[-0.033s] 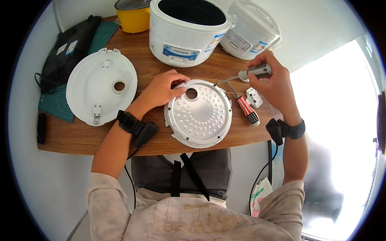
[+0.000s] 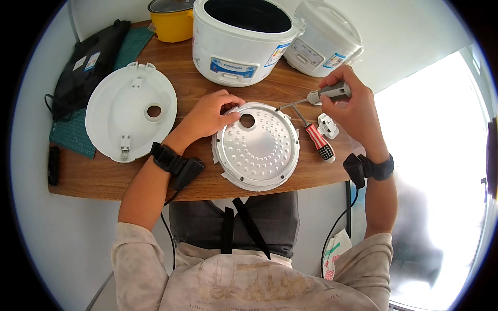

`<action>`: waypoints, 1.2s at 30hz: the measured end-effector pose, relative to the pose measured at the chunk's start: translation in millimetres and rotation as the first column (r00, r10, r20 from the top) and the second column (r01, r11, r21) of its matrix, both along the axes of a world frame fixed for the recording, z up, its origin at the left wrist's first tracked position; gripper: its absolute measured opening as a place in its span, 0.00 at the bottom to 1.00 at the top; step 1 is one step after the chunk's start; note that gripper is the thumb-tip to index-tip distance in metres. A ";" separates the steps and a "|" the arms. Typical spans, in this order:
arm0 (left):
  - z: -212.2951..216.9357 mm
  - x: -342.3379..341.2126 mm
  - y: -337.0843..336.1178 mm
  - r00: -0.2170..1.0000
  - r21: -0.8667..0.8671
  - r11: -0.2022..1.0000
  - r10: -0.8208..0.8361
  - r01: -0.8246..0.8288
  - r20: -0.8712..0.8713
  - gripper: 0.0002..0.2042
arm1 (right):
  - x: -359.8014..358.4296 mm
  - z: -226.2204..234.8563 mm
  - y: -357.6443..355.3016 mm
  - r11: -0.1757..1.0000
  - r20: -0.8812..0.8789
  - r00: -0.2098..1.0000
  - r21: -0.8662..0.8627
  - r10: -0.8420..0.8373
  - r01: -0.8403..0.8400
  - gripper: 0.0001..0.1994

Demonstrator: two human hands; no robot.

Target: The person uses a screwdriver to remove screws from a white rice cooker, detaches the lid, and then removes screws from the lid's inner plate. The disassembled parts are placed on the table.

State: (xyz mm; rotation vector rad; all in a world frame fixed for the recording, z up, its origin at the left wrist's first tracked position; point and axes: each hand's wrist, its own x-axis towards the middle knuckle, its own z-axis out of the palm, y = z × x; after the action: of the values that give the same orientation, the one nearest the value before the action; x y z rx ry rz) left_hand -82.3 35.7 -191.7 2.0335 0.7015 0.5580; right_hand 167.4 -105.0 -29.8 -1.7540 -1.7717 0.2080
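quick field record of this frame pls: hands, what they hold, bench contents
left hand: rests on the top-left rim of the perforated metal inner lid
right hand: holds grey-handled screwdriver, tip at the lid's upper right rim
beside lid: red-striped screwdriver, small white plastic part
left of lid: white outer lid, inside up
back: open white rice cooker, closed white rice cooker, yellow pot
surface: wooden table

left hand (image 2: 210, 115) is steadying the upper rim of a perforated metal inner lid plate (image 2: 258, 146) lying on the wooden table (image 2: 129, 179). right hand (image 2: 350, 110) is gripping a grey-handled screwdriver (image 2: 321, 96), its tip meeting the plate's edge. a red-handled screwdriver (image 2: 316, 139) and small white plastic part (image 2: 328, 126) are lying just beside the plate; a white outer lid (image 2: 130, 116) is resting well apart at left.
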 end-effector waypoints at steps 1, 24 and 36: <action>-0.9 -0.3 0.5 1.000 -0.002 1.000 0.000 0.000 0.003 0.16 | -0.8 0.0 0.0 1.000 0.001 1.000 -0.003 0.007 -0.007 0.11; -1.2 -0.1 0.4 1.000 0.020 1.000 -0.001 0.000 0.009 0.16 | 2.2 3.6 2.0 0.997 0.143 0.987 -0.028 0.078 -0.075 0.12; 1.9 0.3 -1.0 1.000 0.004 1.000 -0.008 0.008 0.013 0.16 | 3.7 3.8 2.1 0.999 0.082 0.996 -0.007 0.047 -0.046 0.12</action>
State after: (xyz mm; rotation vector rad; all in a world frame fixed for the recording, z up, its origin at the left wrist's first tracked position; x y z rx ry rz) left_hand -82.0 34.7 -189.8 2.0332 0.6844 0.5681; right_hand 171.1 -102.9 -26.0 -1.7488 -1.8730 0.1624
